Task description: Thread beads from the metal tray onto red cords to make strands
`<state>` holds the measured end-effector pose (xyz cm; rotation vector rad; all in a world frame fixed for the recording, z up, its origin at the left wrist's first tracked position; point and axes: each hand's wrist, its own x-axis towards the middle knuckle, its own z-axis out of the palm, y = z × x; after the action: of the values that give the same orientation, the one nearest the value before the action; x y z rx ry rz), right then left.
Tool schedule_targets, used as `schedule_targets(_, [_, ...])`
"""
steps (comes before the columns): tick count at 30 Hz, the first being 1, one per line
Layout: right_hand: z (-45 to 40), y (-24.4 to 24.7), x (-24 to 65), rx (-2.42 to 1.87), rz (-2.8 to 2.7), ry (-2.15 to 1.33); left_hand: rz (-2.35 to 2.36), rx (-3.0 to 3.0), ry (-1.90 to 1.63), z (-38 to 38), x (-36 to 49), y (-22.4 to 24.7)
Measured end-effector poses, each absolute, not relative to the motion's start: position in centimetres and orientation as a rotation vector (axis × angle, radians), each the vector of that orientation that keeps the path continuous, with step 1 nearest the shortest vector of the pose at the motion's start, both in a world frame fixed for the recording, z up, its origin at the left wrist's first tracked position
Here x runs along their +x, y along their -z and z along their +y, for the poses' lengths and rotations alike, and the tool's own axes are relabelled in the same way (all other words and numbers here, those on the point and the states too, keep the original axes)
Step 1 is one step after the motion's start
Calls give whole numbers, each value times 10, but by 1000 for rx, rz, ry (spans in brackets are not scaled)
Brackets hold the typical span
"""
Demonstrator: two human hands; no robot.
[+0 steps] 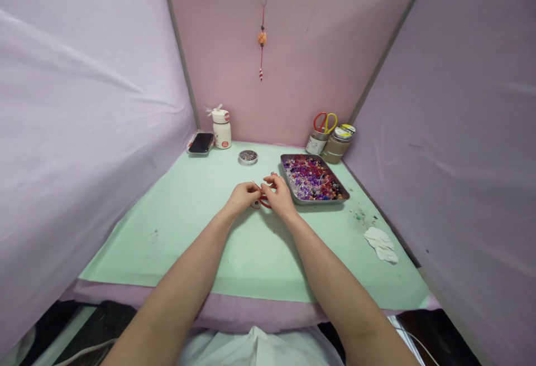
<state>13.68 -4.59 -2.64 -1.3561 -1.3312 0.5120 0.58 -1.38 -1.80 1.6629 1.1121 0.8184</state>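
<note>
My left hand [244, 197] and my right hand [278, 194] meet over the middle of the green table. Both have their fingers pinched together, with a thin strand between them that is too small to make out well. Under the fingertips lie red-handled scissors [265, 202], partly covered by the hands. Just right of my right hand is a metal tray [320, 202] full of purple, red, clear and dark beads [307, 176]. A small round dish [248, 157] of tiny pieces sits beyond my hands.
At the back left stand a white bottle [222, 131] and a phone [201, 143]. A pot with scissors [317, 141] and a jar [336, 145] are back right. A crumpled white cloth [381, 244] lies right. A beaded cord [262, 38] hangs on the pink back wall.
</note>
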Motion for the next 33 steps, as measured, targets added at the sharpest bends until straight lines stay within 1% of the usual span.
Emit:
schedule_targets(3, [-45,29,137,-1388,-1385,-497,1124,1699,-812,-15,7,18])
schedule_targets(8, [-42,37,138,-1391,-1488,-357,1161,1735,-788,-18,11,19])
schedule_targets(11, [-42,38,137,-1386,-1508,-348,1174,1715,-787,-18,12,21])
schedule_targets(19, [-47,26,137,-1275,-1333,-574,1137,1497,-858,-15,10,20])
schedule_targets(25, [-46,31,139,-1232,-1171,-821,903,1110,-868,-12,4,15])
schedule_targets(27, [-45,33,138,-1195,-1155,-893,850,1064,-852,-12,3,14])
schedule_targets(33, [-43,35,138,-1156,-1164,-879,768,1006,-817,-9,1,18])
